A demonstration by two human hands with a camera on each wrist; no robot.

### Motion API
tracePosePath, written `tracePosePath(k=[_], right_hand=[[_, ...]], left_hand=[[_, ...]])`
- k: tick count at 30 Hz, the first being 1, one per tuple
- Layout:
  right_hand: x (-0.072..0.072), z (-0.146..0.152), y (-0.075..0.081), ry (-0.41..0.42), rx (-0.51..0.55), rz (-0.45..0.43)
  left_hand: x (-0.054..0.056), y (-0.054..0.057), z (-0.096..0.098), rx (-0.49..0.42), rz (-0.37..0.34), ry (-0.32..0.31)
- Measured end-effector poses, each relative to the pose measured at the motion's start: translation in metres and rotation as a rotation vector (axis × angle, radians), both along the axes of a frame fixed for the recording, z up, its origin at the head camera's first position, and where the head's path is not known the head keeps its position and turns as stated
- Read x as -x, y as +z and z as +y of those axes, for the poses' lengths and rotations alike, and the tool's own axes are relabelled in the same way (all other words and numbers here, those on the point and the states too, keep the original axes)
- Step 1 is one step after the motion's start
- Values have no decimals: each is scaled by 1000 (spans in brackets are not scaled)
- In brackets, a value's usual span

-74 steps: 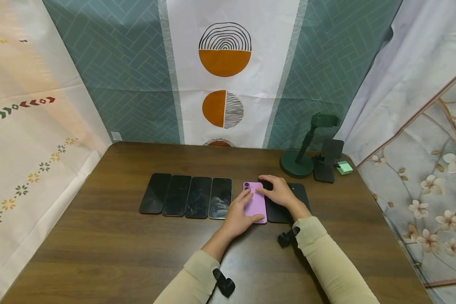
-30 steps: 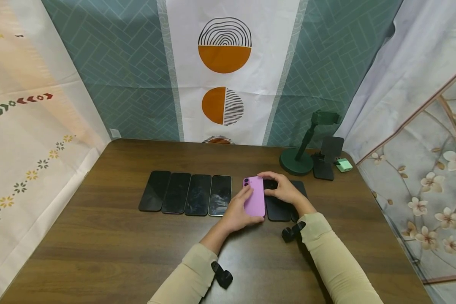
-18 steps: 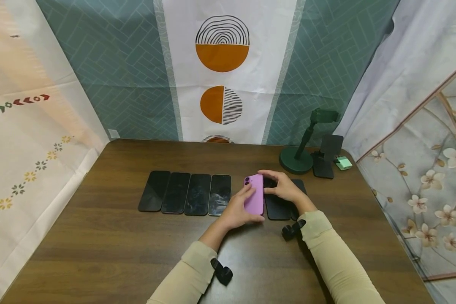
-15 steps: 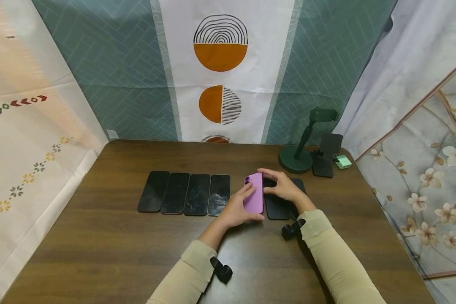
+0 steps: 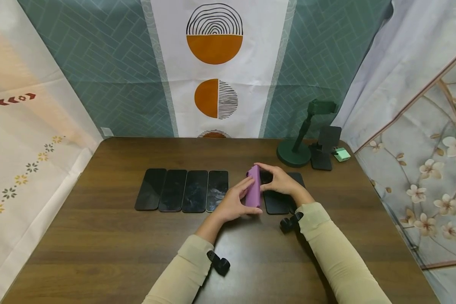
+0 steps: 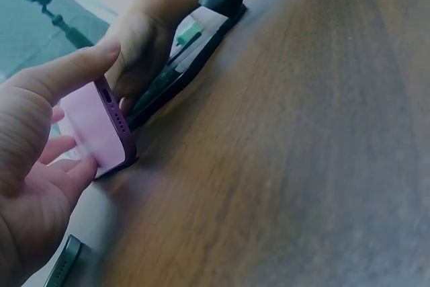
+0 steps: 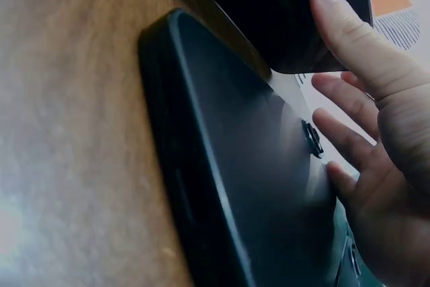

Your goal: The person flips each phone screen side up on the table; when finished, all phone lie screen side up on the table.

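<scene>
A purple phone (image 5: 253, 191) stands tilted up on its long edge near the middle of the table, held between both hands. My left hand (image 5: 233, 203) grips it from the left, fingers on its purple back and thumb at the near end beside the charging port, as the left wrist view shows. From the right, my right hand (image 5: 283, 183) holds it, thumb on its dark screen (image 7: 282, 18) and index finger at the far end. Below that hand lies a black phone (image 7: 255, 166), back up with a camera bump. Another dark phone (image 5: 298, 178) beside it is partly hidden by the hand.
Several black phones lie screen up in a row to the left, the nearest one (image 5: 217, 190) close to my left hand. At the back right stand a green phone stand (image 5: 294, 154), a black folding stand (image 5: 321, 158) and a light green charger (image 5: 342, 154).
The purple phone has gone from lying flat, back up, to tilted steeply on its long edge, its back turned left. My right thumb has moved onto its screen side. The head view has shifted slightly.
</scene>
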State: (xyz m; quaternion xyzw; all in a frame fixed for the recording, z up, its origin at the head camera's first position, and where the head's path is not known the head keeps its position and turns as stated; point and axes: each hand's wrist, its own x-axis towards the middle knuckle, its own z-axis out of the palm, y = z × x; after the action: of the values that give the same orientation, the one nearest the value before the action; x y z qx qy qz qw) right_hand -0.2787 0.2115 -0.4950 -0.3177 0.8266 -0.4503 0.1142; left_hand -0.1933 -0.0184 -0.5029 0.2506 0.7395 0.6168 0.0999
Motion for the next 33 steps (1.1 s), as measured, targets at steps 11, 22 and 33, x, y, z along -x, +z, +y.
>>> tracePosePath(k=[11,22,33], right_hand=[[-3,-8,2,11,-57,-17],[-2,-17,4,-6,-191,-45],[1,-27,-4,-29,-133,55]], left_hand=[[-2,5,-6,-77,-41,-52],[-10,21,-20,-88,-11,-66],[-6,14,-30,5,149,-26]])
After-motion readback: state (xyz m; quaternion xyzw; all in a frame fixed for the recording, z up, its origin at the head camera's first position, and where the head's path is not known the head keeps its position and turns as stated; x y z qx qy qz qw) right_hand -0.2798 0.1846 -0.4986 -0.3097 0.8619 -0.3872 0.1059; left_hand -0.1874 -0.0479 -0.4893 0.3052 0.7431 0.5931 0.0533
